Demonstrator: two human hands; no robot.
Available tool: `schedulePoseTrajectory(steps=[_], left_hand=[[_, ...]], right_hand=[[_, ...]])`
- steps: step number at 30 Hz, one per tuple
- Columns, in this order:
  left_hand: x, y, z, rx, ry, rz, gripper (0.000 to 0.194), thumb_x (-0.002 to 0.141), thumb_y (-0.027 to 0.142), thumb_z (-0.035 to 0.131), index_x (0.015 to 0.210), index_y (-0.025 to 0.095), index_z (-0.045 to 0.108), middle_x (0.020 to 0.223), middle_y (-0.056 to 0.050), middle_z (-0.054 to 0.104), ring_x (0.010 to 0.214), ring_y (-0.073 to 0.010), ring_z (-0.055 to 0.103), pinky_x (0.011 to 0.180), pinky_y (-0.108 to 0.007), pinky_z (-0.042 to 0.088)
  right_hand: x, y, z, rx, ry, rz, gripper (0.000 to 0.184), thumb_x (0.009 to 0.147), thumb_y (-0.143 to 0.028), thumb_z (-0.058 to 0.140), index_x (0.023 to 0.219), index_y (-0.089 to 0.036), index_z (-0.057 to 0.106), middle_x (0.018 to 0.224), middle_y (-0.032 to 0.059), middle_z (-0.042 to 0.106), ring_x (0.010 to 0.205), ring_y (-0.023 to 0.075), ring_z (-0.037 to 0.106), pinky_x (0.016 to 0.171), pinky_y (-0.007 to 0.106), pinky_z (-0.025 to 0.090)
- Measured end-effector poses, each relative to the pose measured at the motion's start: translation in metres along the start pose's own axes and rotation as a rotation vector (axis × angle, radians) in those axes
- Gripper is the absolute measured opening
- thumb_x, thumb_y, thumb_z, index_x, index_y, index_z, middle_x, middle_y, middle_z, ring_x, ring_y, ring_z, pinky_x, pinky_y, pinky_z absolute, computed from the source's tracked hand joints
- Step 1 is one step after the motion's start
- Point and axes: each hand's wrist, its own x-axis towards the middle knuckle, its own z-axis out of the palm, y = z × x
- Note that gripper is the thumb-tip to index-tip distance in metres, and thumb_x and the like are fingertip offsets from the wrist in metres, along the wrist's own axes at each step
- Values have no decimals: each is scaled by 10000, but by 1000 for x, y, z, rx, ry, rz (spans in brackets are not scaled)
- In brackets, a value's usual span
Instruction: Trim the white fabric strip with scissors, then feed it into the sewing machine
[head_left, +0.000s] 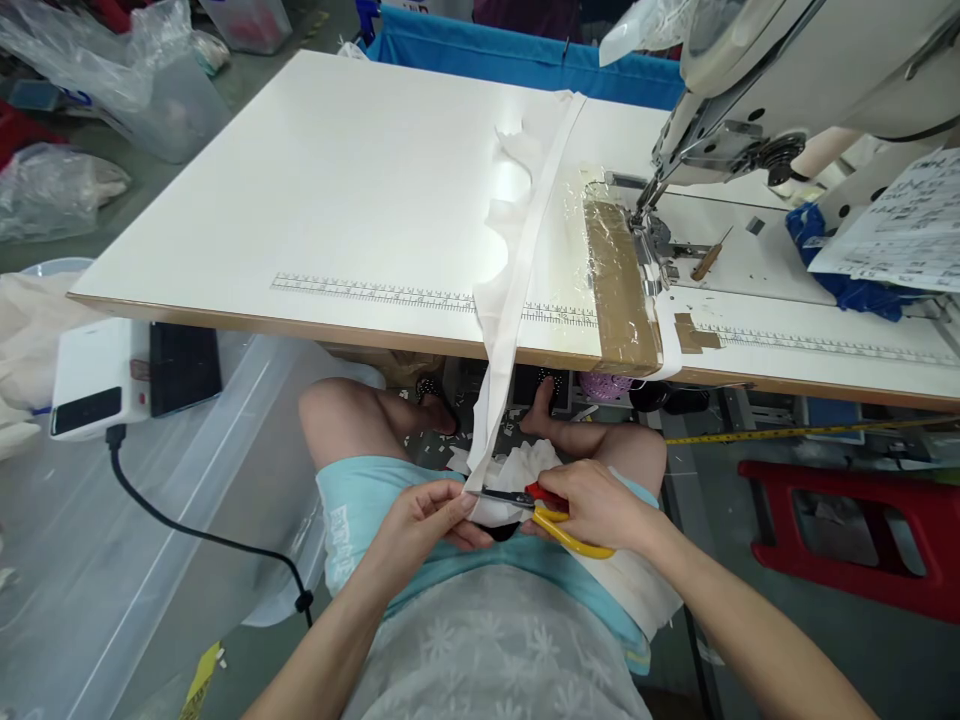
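Note:
Over my lap, my left hand (442, 515) pinches the lower end of a white fabric strip (517, 270). The strip runs up over the table's front edge and lies across the tabletop, with a scalloped left side. Scissors (574, 530) with one red and one yellow handle are in my right hand (600, 500). Their blades point left and meet the fabric beside my left fingertips; whether the blades are apart is hard to see. More white cloth (525, 465) lies bunched between my knees, partly hidden by my hands.
A sewing machine (720, 150) stands on the right of the white table (360, 180), with a wooden-handled awl (709, 262) near its needle. At left, a power bank (105, 380) with a cable rests on a clear plastic bin (217, 480). A red stool (855, 540) is at right.

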Motion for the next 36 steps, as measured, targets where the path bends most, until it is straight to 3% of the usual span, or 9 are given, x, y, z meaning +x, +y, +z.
schedulePoseTrajectory(steps=[8, 15, 17, 21, 23, 24, 27, 30, 36], left_hand=[[5, 1, 1, -5, -22, -32, 449, 718, 583, 750, 779, 153, 637, 641, -78, 731, 646, -223, 714, 624, -267, 551], [6, 3, -2, 131, -63, -29, 420, 847, 582, 610, 835, 163, 632, 694, -89, 739, 689, -228, 717, 653, -276, 558], [7, 9, -5, 381, -56, 71, 410, 914, 550, 518, 967, 167, 655, 791, -93, 751, 736, -237, 719, 647, -283, 557], [21, 36, 3, 1221, 43, 561, 334, 976, 230, 402, 1230, 177, 612, 1281, -126, 633, 1010, -258, 673, 735, -305, 544], [34, 55, 17, 1632, -36, 733, 412, 921, 77, 388, 1271, 154, 590, 1423, -147, 510, 993, -259, 661, 701, -326, 535], [42, 66, 25, 1800, -85, 750, 444, 891, 32, 395, 1278, 136, 585, 1425, -167, 496, 948, -262, 661, 661, -336, 525], [62, 92, 43, 2063, -131, 620, 382, 821, -35, 431, 1116, 38, 663, 1178, -242, 609, 890, -315, 634, 593, -359, 483], [73, 96, 41, 2057, -129, 507, 267, 769, -70, 469, 830, 41, 704, 919, -236, 636, 852, -332, 622, 573, -343, 448], [65, 35, 2, 1856, -231, 356, 165, 738, -22, 616, 664, 125, 618, 673, -109, 639, 648, -251, 652, 528, -270, 396]], right_hand=[[5, -2, 0, -93, -13, -11, 407, 858, -560, 606, 702, -200, 499, 659, 10, 561, 571, 136, 455, 525, 279, 143], [3, 5, 11, -12, 54, 31, 475, 882, -558, 549, 612, -207, 375, 555, -22, 443, 496, 109, 356, 518, 282, 138], [-5, 8, 16, 58, 111, 49, 475, 867, -544, 561, 610, -212, 339, 551, -34, 413, 488, 102, 329, 512, 273, 157], [-26, 11, 32, 323, 228, 116, 431, 870, -500, 559, 632, -221, 332, 573, -44, 408, 505, 104, 361, 497, 242, 226], [-35, 9, 40, 442, 286, 181, 430, 875, -495, 567, 638, -226, 329, 574, -48, 394, 509, 105, 359, 485, 235, 244], [-38, 8, 43, 487, 315, 211, 435, 873, -497, 578, 638, -226, 331, 576, -49, 388, 514, 105, 356, 484, 233, 254], [-46, 7, 49, 581, 389, 274, 432, 861, -507, 609, 643, -220, 370, 594, -45, 395, 542, 111, 373, 505, 235, 291], [-52, 10, 50, 653, 430, 297, 417, 854, -507, 626, 662, -216, 398, 606, -45, 396, 555, 116, 380, 522, 241, 299], [-58, 16, 53, 762, 408, 349, 431, 847, -557, 629, 689, -215, 420, 622, -45, 392, 572, 121, 367, 531, 247, 288]])
